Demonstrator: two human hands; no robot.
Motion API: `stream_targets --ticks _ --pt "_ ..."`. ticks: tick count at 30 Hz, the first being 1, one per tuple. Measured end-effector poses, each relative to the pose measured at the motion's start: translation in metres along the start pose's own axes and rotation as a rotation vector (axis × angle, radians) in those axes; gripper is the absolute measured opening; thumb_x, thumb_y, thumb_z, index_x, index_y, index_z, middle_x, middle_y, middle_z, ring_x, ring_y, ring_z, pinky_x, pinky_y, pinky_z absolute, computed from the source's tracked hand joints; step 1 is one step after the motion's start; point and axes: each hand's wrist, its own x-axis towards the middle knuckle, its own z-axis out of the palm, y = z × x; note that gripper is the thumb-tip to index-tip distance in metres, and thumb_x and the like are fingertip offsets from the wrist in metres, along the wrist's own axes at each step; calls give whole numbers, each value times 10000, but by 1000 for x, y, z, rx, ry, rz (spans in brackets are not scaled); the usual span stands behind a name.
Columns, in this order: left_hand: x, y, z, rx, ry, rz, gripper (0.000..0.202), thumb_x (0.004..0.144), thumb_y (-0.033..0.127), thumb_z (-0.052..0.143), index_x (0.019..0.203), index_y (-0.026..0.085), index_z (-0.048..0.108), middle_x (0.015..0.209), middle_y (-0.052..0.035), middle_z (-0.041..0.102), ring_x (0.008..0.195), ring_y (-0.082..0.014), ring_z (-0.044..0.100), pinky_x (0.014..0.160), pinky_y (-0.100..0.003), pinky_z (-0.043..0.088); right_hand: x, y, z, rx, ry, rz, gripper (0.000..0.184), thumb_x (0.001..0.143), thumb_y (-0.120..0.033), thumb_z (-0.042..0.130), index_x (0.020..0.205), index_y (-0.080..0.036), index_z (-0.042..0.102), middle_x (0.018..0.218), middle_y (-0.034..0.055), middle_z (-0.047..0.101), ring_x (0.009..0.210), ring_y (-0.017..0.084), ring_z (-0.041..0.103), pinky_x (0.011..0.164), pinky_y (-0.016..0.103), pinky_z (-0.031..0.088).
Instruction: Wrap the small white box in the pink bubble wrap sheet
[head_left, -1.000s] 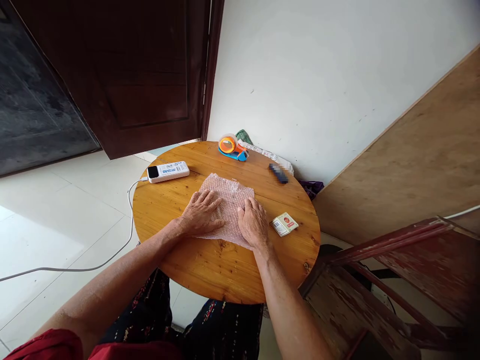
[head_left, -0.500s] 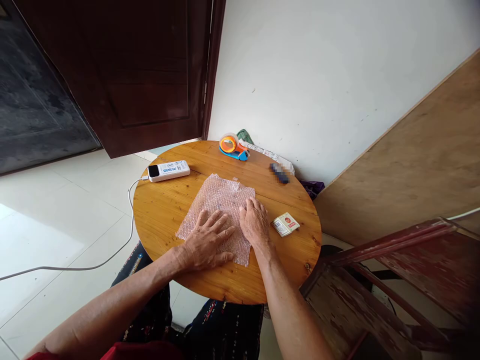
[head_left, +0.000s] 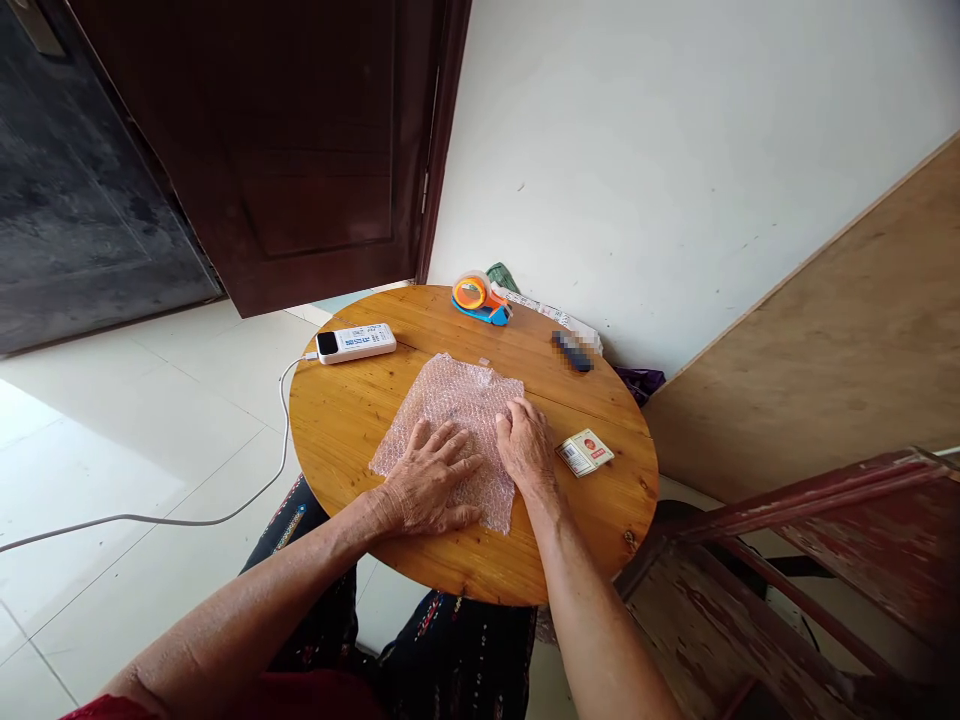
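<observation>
A sheet of clear, pinkish bubble wrap [head_left: 469, 395] lies spread on the round wooden table [head_left: 337, 405]. My left hand [head_left: 431, 480] rests flat on its near left part, fingers spread. On the right edge of the sheet lies my right hand [head_left: 526, 445], its fingers slightly bent and pressing down, the thumb apart. Neither hand grips anything that I can see. Just right of my right hand is a small folded cream card or flattened packet [head_left: 585, 453] with a red mark and a barcode.
An orange and blue tape dispenser [head_left: 481, 298] stands at the table's far edge. At the left lies a white power bank-like device [head_left: 356, 343] with a cable [head_left: 285, 420]. A dark, pixelated object [head_left: 572, 352] is far right. A worn wooden chair [head_left: 750, 590] stands at the right.
The camera view has shifted slightly, so everything appears a little further right. Both hands stay in place on the bubble wrap.
</observation>
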Motion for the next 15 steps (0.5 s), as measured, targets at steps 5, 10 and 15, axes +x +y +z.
stream_targets --ticks 5,10,15 --pt "1 -1 1 -7 0 -5 759 846 678 548 1461 238 479 1586 -151 363 1480 -419 251 1171 -714 112 1 1 2 6 17 0 326 935 -214 426 1151 -116 650 1289 172 633 1149 304 569 999 431 411" --pt "1 -2 3 -11 7 -3 763 842 692 541 1455 241 488 1585 -150 365 1478 -421 258 1171 -717 105 1 4 5 20 25 -2 327 926 -219 437 1156 -119 648 1290 178 631 1147 312 570 997 444 412" --pt "1 -1 0 -15 6 -1 755 838 674 561 1450 237 494 1578 -154 377 1480 -419 255 1168 -720 103 1 6 7 35 47 -12 333 921 -207 426 1155 -116 645 1282 178 635 1160 311 564 1014 445 407"
